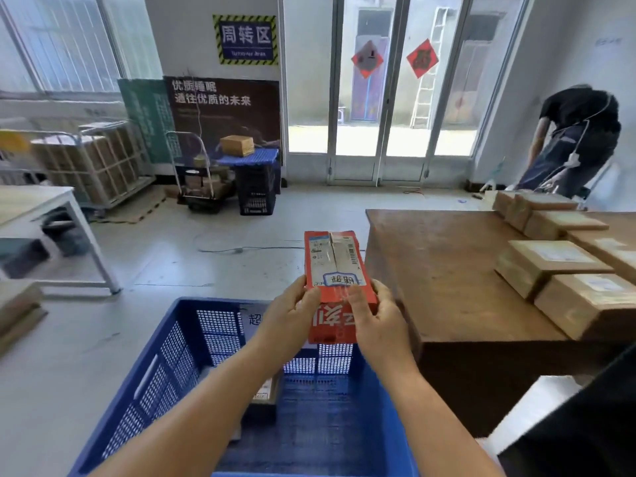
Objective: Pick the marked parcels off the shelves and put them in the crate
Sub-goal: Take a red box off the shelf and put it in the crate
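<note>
I hold a red parcel (335, 270) with a white shipping label and a blue-marked sticker above the far end of the blue perforated crate (165, 370). My left hand (290, 320) grips its near left corner, and my right hand (373, 321) grips its near right corner, thumbs on top. Inside the crate lies a brown parcel (265, 394), partly hidden by my left forearm.
A brown wooden table (444, 270) stands right of the crate with several cardboard boxes (547, 266) on its far side. A person (578, 139) bends over at the back right. A white table (51, 208) is at left; a trolley (199, 180) and dark crates (256, 187) stand by the far wall.
</note>
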The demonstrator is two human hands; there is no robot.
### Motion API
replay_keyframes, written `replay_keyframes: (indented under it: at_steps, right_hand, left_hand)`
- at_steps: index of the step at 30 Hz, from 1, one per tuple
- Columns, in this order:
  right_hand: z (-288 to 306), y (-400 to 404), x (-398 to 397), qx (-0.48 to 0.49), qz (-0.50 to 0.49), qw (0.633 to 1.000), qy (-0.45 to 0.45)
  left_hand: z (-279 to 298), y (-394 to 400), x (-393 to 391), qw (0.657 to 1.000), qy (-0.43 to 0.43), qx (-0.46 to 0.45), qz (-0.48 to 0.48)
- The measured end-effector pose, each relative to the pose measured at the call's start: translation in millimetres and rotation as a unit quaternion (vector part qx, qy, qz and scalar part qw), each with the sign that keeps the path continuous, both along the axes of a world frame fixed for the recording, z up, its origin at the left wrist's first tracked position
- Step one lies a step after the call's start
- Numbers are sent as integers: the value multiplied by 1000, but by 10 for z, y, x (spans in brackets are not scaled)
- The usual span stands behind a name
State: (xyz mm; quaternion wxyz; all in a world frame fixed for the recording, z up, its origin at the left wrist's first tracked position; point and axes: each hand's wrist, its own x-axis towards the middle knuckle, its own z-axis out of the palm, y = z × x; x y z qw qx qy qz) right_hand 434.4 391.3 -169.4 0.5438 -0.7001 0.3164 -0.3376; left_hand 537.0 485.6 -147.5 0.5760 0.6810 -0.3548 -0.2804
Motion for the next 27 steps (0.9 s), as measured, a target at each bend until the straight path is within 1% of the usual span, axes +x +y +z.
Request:
replay_keyframes:
  at_steps: [7,10,16,22,27]
  right_hand:
    - [-609,-469,830,73,42,995,52]
    - [-894,-565,1053,105,51,989,92]
    - [-1508,-725,1442,154,70,968,183]
    - [-2035,-902,1802,216,59,942,249]
    - [-2612,-923,2041,252,30,922,294]
  left_hand:
    - [-567,-397,766,996,37,69,36]
    - [-955,-498,1025,992,55,102,42]
    - [-1780,-681,1490,979,138,142,38]
    - [-2440,-863,1947,966,184,179,-17]
    - [-2991,-909,2213,956,178,222,-68]
